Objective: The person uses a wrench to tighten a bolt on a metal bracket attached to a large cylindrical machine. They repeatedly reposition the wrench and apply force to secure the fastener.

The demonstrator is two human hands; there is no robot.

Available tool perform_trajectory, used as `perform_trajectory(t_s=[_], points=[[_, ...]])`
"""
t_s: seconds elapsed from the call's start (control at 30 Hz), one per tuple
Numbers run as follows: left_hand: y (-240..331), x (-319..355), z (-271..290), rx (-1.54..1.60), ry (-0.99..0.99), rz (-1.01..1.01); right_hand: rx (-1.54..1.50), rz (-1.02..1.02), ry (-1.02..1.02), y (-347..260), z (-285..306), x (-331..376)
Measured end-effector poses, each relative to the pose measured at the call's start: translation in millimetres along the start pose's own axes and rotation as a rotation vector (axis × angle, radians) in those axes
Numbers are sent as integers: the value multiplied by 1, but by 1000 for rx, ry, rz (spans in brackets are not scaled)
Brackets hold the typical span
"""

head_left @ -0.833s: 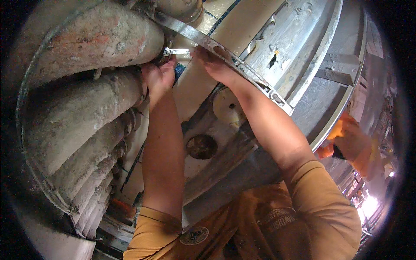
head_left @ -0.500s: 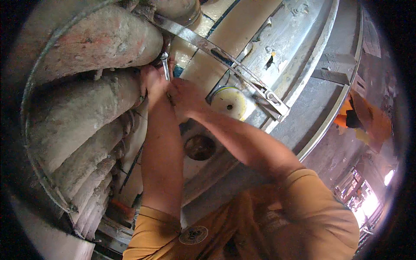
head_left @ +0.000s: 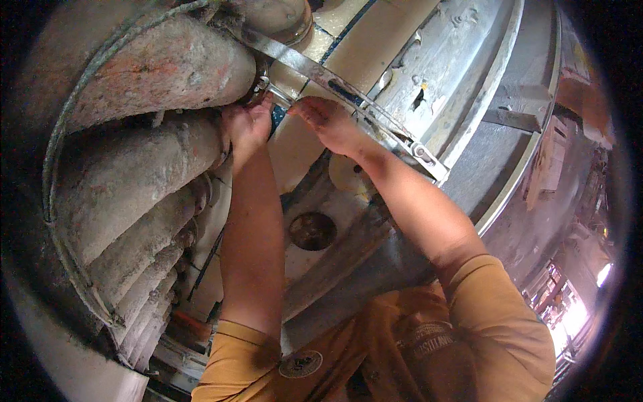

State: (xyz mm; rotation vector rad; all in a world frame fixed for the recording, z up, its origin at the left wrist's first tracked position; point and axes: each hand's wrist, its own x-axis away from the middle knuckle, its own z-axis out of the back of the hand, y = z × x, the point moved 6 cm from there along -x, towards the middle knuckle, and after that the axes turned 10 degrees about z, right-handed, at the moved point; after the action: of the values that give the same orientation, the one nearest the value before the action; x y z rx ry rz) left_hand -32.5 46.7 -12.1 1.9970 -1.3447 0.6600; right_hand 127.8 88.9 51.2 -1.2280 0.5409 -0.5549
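Observation:
My left hand [head_left: 246, 126] reaches up and closes around the lower end of a shiny wrench [head_left: 271, 88]. The wrench head sits on a fastener where a mud-caked blade [head_left: 161, 67] meets a flat metal bar [head_left: 375, 110]. My right hand [head_left: 333, 124] lies over that bar just right of the wrench, fingers curled on its edge and fingertips close to the wrench handle. The fastener itself is hidden behind the tool and my fingers.
Several more caked blades [head_left: 127, 194] stack down the left inside a thin wire hoop [head_left: 50, 201]. A curved grey metal housing [head_left: 469, 74] fills the upper right, with a round opening [head_left: 312, 230] below my arms. An orange-clad person [head_left: 581, 87] stands at the far right.
My right hand, which had dropped beside the left hand at the wrench, has moved back up and right onto the metal bar. The left hand stays at the wrench.

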Motion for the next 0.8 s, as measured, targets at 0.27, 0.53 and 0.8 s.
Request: perform_trajectory(t_s=[0.27, 0.53, 0.8], points=[[9, -10, 14, 69, -42, 66, 35, -55, 53, 21, 8, -14], [4, -9, 13, -8, 23, -63, 203, -189, 98, 10, 0, -2], [19, -36, 51, -35, -79, 233, 43, -166, -13, -40, -56, 0]])
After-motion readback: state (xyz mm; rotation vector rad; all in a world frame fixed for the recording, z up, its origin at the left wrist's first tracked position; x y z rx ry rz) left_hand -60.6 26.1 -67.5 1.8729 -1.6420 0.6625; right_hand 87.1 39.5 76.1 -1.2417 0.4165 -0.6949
